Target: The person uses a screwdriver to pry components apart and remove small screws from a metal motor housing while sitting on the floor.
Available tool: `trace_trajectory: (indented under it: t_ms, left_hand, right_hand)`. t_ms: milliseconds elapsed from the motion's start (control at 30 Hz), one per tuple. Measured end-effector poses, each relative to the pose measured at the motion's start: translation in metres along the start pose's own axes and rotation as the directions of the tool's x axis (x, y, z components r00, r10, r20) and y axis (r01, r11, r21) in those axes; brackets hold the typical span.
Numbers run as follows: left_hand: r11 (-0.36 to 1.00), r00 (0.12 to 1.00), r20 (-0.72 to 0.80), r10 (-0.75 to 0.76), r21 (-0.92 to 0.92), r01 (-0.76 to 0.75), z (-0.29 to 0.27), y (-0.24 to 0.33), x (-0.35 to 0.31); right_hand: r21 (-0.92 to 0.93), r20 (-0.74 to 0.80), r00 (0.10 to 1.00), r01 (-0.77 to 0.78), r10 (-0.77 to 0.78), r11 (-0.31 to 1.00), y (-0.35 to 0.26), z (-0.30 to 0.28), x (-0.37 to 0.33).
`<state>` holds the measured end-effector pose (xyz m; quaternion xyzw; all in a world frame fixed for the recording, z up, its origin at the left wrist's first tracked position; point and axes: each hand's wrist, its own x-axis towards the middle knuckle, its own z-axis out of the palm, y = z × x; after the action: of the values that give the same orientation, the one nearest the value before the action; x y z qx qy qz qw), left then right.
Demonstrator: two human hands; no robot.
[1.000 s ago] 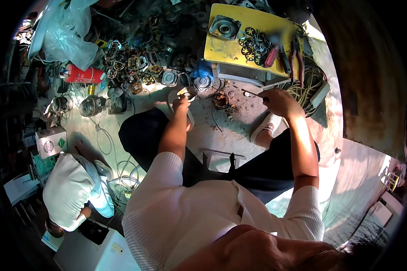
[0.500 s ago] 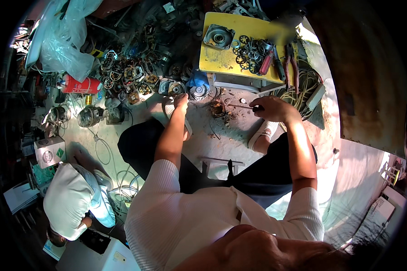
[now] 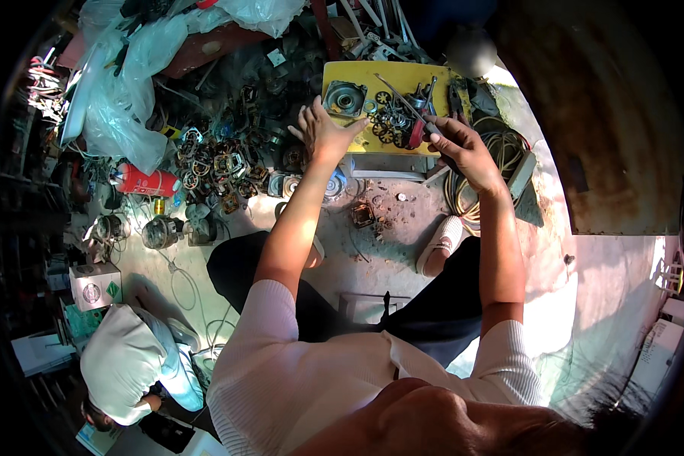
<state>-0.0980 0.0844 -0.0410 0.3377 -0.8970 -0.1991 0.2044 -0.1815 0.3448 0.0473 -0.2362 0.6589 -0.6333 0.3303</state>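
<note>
My right hand (image 3: 467, 152) is closed round the dark handle of a screwdriver (image 3: 400, 97), whose long thin shaft slants up and left over the yellow tabletop (image 3: 340, 72). Fingers spread and holding nothing, my left hand (image 3: 325, 135) is over the near left edge of that top, close to a round-bored metal motor housing (image 3: 345, 99). Between the hands lies a pile of small dark ring-shaped parts (image 3: 388, 128). A red-handled tool (image 3: 416, 135) rests beside the pile, just left of my right hand. Pliers (image 3: 454, 99) lie farther right, partly hidden.
A small coil-like motor part (image 3: 362, 215) sits on the floor among scattered debris. Many motor cores (image 3: 213, 163) are heaped at left, near a red cylinder (image 3: 146, 181). Coiled cable (image 3: 463, 194) lies right of the table. Another person (image 3: 125, 357) crouches at lower left.
Both hands have moved up from near the floor to the yellow table. The screwdriver came up in my right hand from beside the coil-like part. My left hand has spread its fingers.
</note>
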Motion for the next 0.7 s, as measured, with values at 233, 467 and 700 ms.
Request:
trace_trajectory:
  t_ms: [233,467,700]
  left_hand:
    - [1.0,0.999,-0.044,-0.006,-0.016,0.005,0.009,-0.003,0.006]
    - [0.982,0.964,-0.214,0.16,-0.063,-0.177,-0.002,-0.015,-0.002]
    - [0.396,0.968,0.142,0.205,-0.917,0.051,-0.044,-0.005,-0.09]
  right_hand:
    - [0.203,-0.127,0.991,0.07,-0.045,0.977,0.011,-0.012,0.008]
    - [0.219,-0.137,0.989,0.083,-0.053,0.972,0.006,-0.004,0.005]
    - [0.114,-0.131,0.991,-0.004,0.019,0.993,0.015,-0.008,0.004]
